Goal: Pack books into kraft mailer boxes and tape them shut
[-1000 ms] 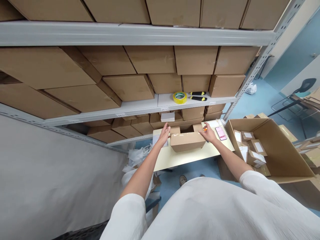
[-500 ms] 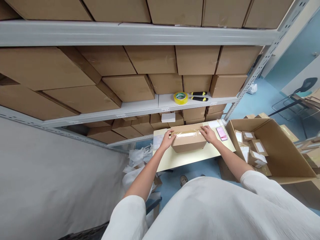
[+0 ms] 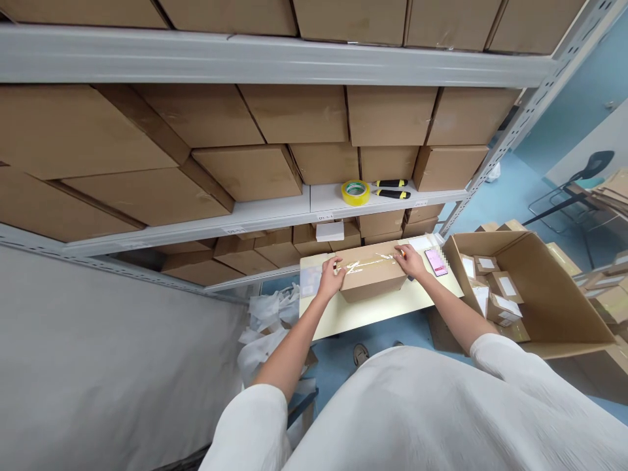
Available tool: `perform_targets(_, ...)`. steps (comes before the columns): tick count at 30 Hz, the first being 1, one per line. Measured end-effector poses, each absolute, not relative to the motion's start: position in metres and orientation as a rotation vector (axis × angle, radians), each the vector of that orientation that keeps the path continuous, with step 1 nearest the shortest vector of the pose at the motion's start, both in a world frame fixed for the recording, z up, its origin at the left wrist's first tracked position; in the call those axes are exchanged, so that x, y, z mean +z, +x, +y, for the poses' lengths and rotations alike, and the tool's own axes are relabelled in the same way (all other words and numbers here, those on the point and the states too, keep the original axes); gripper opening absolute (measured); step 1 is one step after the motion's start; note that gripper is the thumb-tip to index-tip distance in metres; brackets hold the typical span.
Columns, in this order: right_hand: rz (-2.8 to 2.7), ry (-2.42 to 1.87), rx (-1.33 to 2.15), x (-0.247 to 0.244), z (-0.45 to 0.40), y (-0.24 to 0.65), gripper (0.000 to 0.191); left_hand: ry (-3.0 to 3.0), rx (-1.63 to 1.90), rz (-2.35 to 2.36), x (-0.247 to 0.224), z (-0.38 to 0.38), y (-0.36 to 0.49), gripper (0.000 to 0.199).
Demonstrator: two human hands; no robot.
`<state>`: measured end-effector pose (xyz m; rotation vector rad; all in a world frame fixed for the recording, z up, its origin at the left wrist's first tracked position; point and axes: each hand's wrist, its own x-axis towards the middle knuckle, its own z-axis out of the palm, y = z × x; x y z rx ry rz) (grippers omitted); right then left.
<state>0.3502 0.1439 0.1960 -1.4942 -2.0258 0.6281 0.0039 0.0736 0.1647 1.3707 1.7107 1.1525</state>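
Observation:
On the pale table [image 3: 326, 317] lies a closed cardboard box [image 3: 373, 288], with shiny clear packing tape [image 3: 369, 263] along its top seam. The tape's glare looks broken and creased. My left hand [image 3: 331, 279] is at the box's left end, its fingers bent around the upper edge. At the opposite end, my right hand [image 3: 409, 260] grips the top edge, thumb and fingers curled. Some fingertips are hidden by the hands. A phone [image 3: 436, 261] with a pink screen lies just right of my right hand.
A roll of yellow tape [image 3: 355, 192] and two black-yellow cutters [image 3: 392, 194] lie on the shelf [image 3: 275, 208] above, among stacked cardboard boxes. At the right stands a large open carton [image 3: 564, 294] with small labelled parcels [image 3: 505, 309]. White plastic bags [image 3: 267, 314] lie left of the table.
My left hand has shifted slightly lower at the box's left end, and its fingers are more bent. The tape's reflection has turned from smooth to streaky. The view has tilted slightly.

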Motion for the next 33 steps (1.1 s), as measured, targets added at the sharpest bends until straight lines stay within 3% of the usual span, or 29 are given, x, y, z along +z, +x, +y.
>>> perform_targets(33, -1.995, -1.526, 0.615, 0.197, 0.137, 0.339, 0.047, 1.442, 1.175, 1.659, 0.164, 0.069, -0.001, 0.037)
